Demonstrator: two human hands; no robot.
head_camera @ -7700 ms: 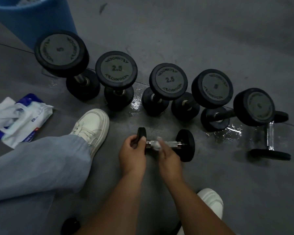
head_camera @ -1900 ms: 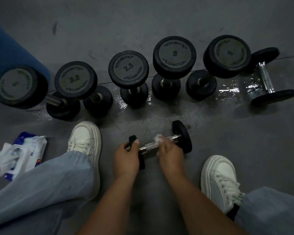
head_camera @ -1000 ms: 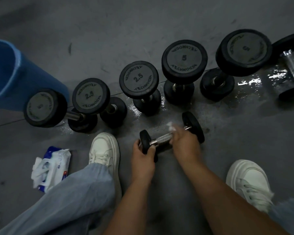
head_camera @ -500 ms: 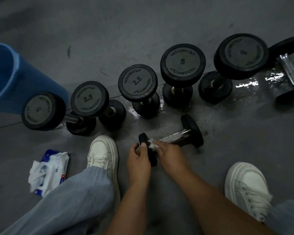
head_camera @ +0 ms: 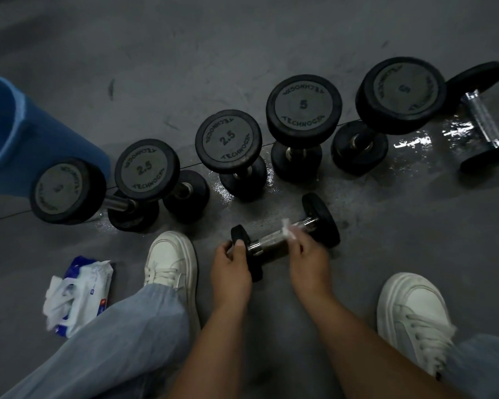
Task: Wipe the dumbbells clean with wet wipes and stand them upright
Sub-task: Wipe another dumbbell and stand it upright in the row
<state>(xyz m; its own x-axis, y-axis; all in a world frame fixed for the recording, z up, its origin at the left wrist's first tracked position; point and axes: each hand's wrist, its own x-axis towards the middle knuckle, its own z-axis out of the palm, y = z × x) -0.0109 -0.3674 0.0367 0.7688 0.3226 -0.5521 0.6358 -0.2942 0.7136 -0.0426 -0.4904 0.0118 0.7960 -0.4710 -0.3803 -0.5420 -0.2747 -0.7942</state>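
A: Where is there room around the small dumbbell (head_camera: 274,241)?

B: It lies slantwise on the grey floor (head_camera: 242,38), between the left shoe (head_camera: 170,260) and the right shoe (head_camera: 412,309). The left shoe is near its closer plate. There is a wider stretch of floor towards the right shoe. Just beyond its far plate stands the row of upright dumbbells (head_camera: 303,110). Their bases sit on a wet patch (head_camera: 412,142).

A: And the edges?

B: A blue bucket (head_camera: 26,133) is cut by the left edge. Another dumbbell (head_camera: 483,119) lies flat at the right edge. A pack of wipes (head_camera: 78,295) sits left of the left shoe.

A: The hands?

B: The left hand (head_camera: 231,269) grips the closer black plate, thumb over its rim. The right hand (head_camera: 307,254) is curled round the handle near the far plate and presses a white wet wipe (head_camera: 287,230) against it.

A: How does the dumbbell look?

B: It has two thin black plates and a knurled chrome handle that shines between the hands. I cannot tell whether the closer end is off the floor.
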